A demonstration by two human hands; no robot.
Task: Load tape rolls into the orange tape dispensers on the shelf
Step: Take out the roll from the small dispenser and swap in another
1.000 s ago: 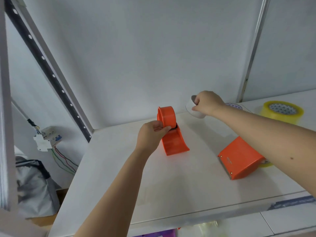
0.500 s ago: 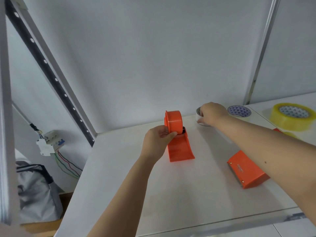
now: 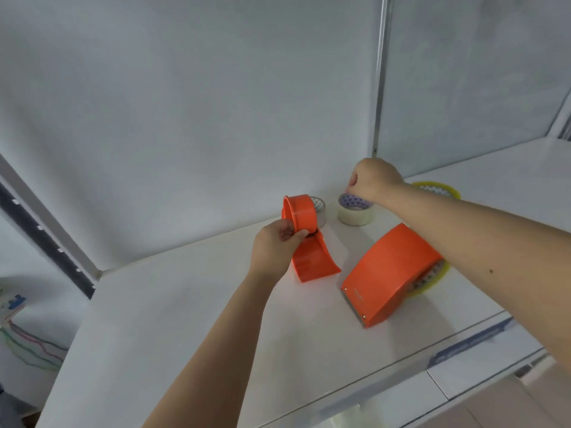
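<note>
My left hand (image 3: 275, 245) grips an upright orange tape dispenser (image 3: 304, 220) at its round hub, on the white shelf (image 3: 185, 319). Behind that dispenser a pale tape roll (image 3: 319, 208) stands on edge, partly hidden. My right hand (image 3: 372, 179) is at the back of the shelf, its bunched fingers pinching the far rim of a clear tape roll (image 3: 355, 213) that lies flat. A second orange dispenser (image 3: 389, 273) lies to the right under my forearm, with a yellow roll (image 3: 432, 278) showing at its rear. Another yellow roll (image 3: 440, 188) peeks out behind my right wrist.
A white wall closes the back of the shelf. A perforated dark upright (image 3: 46, 239) slants up at the left, and a metal strip (image 3: 381, 72) runs up the wall. Loose coloured wires (image 3: 24, 344) hang lower left. The shelf's front edge (image 3: 401, 362) runs below the dispensers.
My right hand let go of the pale roll, now behind the upright dispenser, and moved right onto the clear roll. My left hand kept its hold. The view shifted.
</note>
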